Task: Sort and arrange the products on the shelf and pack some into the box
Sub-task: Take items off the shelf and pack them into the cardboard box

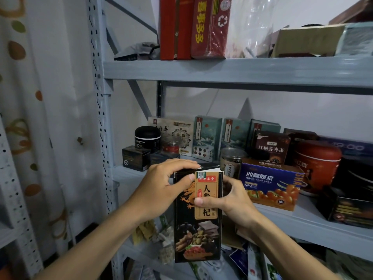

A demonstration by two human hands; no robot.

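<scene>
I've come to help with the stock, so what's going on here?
A person holds a tall black box upright in front of the grey shelf. The left hand grips its top edge; the right hand pinches its right side. A blue and orange box and a red canister stand on the shelf behind it.

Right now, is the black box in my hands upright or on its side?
Upright: the black box is held long side vertical, label right way up, left hand gripping its top, right hand its side.
</scene>
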